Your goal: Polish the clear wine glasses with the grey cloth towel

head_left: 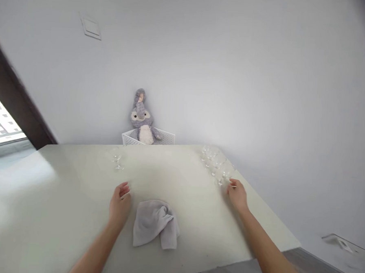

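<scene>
A grey cloth (156, 224) lies crumpled on the near table (174, 177), unheld. The left hand (121, 200) is half-curled, empty; the right hand (237, 195) is bent beside the right-side glasses (218, 163), grip indeterminable. Their row appears formed; far-left glassware (117, 159) stands outside it.

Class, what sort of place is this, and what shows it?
Probably a room in a home: a plush toy in a white basket, stemmed glasses and a cloth on a pale table.
</scene>
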A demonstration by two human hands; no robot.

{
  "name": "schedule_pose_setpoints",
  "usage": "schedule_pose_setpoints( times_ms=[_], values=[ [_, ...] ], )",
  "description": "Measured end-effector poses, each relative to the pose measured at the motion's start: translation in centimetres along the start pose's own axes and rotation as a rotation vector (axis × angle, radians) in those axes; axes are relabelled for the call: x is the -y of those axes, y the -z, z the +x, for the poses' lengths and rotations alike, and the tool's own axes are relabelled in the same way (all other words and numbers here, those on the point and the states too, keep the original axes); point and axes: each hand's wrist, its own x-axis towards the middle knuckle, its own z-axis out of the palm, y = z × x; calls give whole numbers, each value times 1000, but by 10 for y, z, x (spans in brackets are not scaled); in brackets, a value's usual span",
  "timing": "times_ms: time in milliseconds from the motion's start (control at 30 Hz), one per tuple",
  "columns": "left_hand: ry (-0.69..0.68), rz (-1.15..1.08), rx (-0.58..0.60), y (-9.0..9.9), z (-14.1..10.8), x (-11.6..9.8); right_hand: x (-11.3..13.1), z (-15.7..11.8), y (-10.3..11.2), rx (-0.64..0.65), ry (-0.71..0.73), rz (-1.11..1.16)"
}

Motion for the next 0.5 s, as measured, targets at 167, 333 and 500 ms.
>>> schedule_pose_setpoints(
  times_ms=[167,333,500],
  values=[
    [267,-451,-243,6,10,-18,52,-78,4,349,325,-33],
    [491,-795,-298,4,48,-42,124,-162,-39,848,1144,-225],
    [627,-966,-187,2,90,-38,136,-179,-101,885,1317,-506]
  ],
)
